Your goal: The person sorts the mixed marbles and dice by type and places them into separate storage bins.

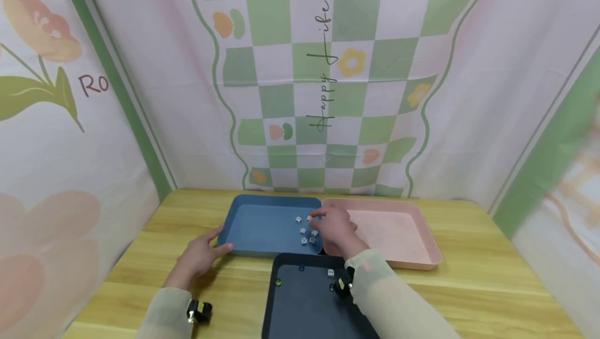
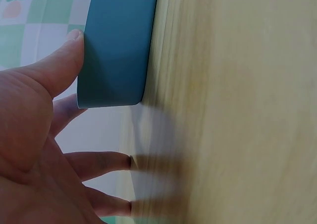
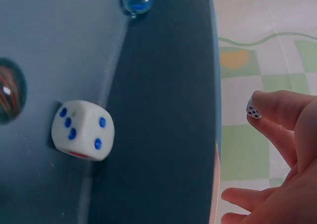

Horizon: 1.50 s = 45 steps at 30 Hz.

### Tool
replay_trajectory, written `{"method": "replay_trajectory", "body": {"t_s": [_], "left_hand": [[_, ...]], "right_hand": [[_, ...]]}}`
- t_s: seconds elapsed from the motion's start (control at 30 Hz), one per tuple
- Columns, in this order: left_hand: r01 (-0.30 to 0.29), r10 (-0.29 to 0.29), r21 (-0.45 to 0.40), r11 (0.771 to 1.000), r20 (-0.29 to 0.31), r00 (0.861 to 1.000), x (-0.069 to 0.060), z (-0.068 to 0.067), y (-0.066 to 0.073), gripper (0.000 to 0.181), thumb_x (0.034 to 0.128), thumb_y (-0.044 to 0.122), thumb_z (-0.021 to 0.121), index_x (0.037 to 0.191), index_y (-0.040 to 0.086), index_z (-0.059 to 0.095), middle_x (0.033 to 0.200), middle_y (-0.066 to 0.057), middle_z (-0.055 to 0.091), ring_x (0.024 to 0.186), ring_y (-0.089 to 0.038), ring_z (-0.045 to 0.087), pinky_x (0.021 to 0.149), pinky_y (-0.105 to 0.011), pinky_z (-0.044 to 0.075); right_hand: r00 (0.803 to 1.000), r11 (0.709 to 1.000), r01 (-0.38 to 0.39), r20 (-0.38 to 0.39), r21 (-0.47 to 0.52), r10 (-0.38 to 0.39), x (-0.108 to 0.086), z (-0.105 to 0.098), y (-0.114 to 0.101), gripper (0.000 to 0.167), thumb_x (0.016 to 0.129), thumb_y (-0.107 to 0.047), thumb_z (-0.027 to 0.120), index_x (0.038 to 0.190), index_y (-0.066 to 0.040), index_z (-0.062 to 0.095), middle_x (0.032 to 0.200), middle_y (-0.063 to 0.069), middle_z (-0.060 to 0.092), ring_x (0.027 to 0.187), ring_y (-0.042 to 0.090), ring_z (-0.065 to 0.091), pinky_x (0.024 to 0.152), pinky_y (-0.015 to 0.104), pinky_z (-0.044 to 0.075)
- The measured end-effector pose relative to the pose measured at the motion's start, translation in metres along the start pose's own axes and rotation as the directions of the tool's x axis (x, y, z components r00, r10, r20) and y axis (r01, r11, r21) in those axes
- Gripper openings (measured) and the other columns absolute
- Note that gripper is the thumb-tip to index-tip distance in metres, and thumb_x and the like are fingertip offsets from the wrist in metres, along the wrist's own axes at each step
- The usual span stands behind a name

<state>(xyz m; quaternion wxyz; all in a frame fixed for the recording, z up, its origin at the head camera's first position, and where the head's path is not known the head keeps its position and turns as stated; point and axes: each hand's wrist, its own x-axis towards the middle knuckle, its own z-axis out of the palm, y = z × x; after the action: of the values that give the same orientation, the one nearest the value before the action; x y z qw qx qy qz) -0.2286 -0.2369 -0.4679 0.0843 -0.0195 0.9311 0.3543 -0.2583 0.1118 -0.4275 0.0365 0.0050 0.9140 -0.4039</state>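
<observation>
Nearest the camera is the dark tray (image 1: pixel 309 308), at six o'clock on the wooden table (image 1: pixel 473 281), with a white die (image 1: pixel 330 272) near its twelve o'clock edge, a blue marble (image 1: pixel 301 267) to that die's ten o'clock and a green marble (image 1: pixel 278 281) by the tray's ten o'clock side.

The key relation is the pinched die (image 3: pixel 253 110) to the blue tray (image 1: pixel 262 224): the die is at the right hand's nine o'clock, above the tray's three o'clock end, with the loose dice (image 1: pixel 302 230) near it, mostly toward six. Whether it touches the tray floor I cannot tell. The tray's long axis runs from nine to three; the right hand is much nearer these dice than the left.

The right hand (image 1: pixel 335 224) has thumb and forefinger together on the die, other fingers spread. The pink tray (image 1: pixel 389 229) lies at its three o'clock. The left hand (image 1: pixel 199 255) grips the blue tray's eight o'clock corner between thumb and forefinger, the remaining fingers apart.
</observation>
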Motion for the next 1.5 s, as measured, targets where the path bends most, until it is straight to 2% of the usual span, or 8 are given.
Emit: {"method": "replay_trajectory", "body": {"t_s": [0.1,0.27,0.47,0.8,0.97,1.17,1.3,1.5], "left_hand": [[0.002,-0.002,0.001,1.000,0.001,1.000,0.001,-0.001,0.000,0.075,0.0946,0.052,0.064,0.157,0.024,0.033,0.153,-0.025,0.035,0.137,-0.052,0.030,0.103,-0.075,0.020],[0.002,-0.002,-0.007,1.000,0.003,1.000,0.002,-0.001,0.001,0.075,0.0946,0.051,0.064,0.157,0.023,0.033,0.153,-0.025,0.034,0.137,-0.052,0.030,0.105,-0.074,0.022],[0.014,-0.014,0.011,1.000,-0.004,1.000,0.001,-0.001,0.000,0.076,0.0939,0.053,0.064,0.157,0.024,0.033,0.153,-0.025,0.035,0.137,-0.052,0.030,0.102,-0.077,0.017],[0.003,-0.003,0.013,1.000,-0.002,1.000,0.002,-0.001,-0.002,0.076,0.0941,0.053,0.064,0.157,0.023,0.033,0.152,-0.026,0.036,0.137,-0.052,0.031,0.103,-0.076,0.021],[-0.001,0.001,0.000,1.000,0.000,1.000,0.002,-0.001,0.000,0.075,0.0946,0.051,0.064,0.157,0.022,0.033,0.153,-0.026,0.035,0.137,-0.052,0.031,0.105,-0.073,0.023],[0.006,-0.006,0.012,1.000,0.001,1.000,0.001,-0.001,0.003,0.075,0.0948,0.052,0.063,0.157,0.023,0.033,0.153,-0.025,0.035,0.137,-0.052,0.031,0.103,-0.076,0.018],[0.006,-0.006,0.015,1.000,0.001,1.000,-0.001,-0.001,0.004,0.075,0.0949,0.052,0.063,0.157,0.023,0.033,0.153,-0.025,0.035,0.137,-0.052,0.031,0.103,-0.076,0.018],[0.006,-0.006,0.020,1.000,0.000,1.000,-0.002,-0.002,0.004,0.075,0.0944,0.053,0.063,0.157,0.022,0.034,0.152,-0.026,0.035,0.136,-0.053,0.031,0.103,-0.076,0.019]], "right_hand": [[0.999,0.997,0.041,-0.018,-0.071,-0.043,-0.001,0.005,-0.002,0.019,0.094,-0.023,0.069,0.112,-0.023,0.077,0.157,0.019,0.032,0.145,0.048,0.014,0.101,0.074,0.016],[0.998,0.985,0.050,-0.029,-0.163,-0.055,0.001,0.011,-0.005,0.019,0.095,-0.029,0.069,0.112,-0.025,0.077,0.161,0.018,0.023,0.146,0.046,0.005,0.097,0.069,0.020],[0.999,0.969,0.047,-0.010,-0.243,-0.051,0.003,0.013,-0.004,0.021,0.095,-0.031,0.069,0.114,-0.026,0.077,0.164,0.017,0.012,0.146,0.048,0.008,0.099,0.078,0.017],[0.995,0.950,0.095,0.000,-0.299,-0.099,0.001,0.013,-0.002,0.014,0.094,-0.032,0.071,0.105,-0.028,0.078,0.164,0.018,0.013,0.145,0.051,-0.006,0.099,0.082,-0.006],[0.994,0.950,0.104,0.012,-0.295,-0.105,0.000,0.012,-0.002,0.013,0.092,-0.030,0.072,0.103,-0.027,0.079,0.163,0.021,0.013,0.144,0.053,-0.008,0.098,0.083,-0.007],[0.995,0.948,0.097,0.015,-0.302,-0.097,0.000,0.012,-0.003,0.015,0.093,-0.029,0.071,0.106,-0.025,0.078,0.164,0.020,0.012,0.144,0.051,-0.011,0.098,0.083,-0.007],[0.996,0.955,0.082,0.010,-0.287,-0.083,0.001,0.012,-0.004,0.018,0.094,-0.029,0.070,0.109,-0.024,0.078,0.164,0.020,0.009,0.144,0.049,-0.015,0.099,0.082,-0.006],[0.998,0.963,0.062,0.016,-0.261,-0.060,0.002,0.013,-0.002,0.038,0.095,-0.036,0.069,0.131,-0.024,0.068,0.165,0.017,-0.004,0.144,0.043,-0.023,0.101,0.080,-0.009]]}}
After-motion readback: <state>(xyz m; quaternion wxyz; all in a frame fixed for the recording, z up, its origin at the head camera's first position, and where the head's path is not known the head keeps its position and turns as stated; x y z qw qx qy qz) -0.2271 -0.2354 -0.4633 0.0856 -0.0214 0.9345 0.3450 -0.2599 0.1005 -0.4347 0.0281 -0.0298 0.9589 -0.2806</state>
